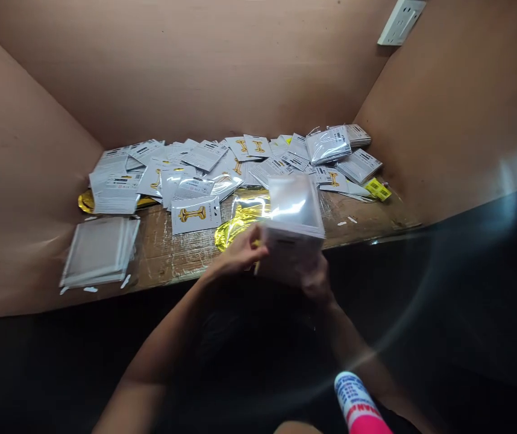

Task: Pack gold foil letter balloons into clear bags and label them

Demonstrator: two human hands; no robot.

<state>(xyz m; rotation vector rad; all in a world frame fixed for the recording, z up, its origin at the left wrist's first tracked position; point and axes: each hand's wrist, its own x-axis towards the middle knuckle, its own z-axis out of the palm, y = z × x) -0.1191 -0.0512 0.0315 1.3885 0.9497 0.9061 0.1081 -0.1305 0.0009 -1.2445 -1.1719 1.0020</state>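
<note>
A thick stack of clear-fronted packets (295, 202) is tilted up over the table's front edge, between my two hands. My left hand (244, 250) is closed on its left side, thumb near the corner. Blurred by motion, my right hand (317, 282) grips the stack from its lower right, with some fingers hidden behind it. Just left of the stack lies a shiny gold foil piece (232, 226), partly covered by my left hand. A white card printed with a gold letter I (195, 215) lies further left on the table.
Loose printed cards and packets (204, 155) are heaped along the back. A pile of clear plastic sleeves (98, 252) lies front left. Bundled packets (329, 146) and yellow labels (378, 189) sit right. Wooden walls (222, 66) enclose the table; a pink-white tube (358, 404) is below.
</note>
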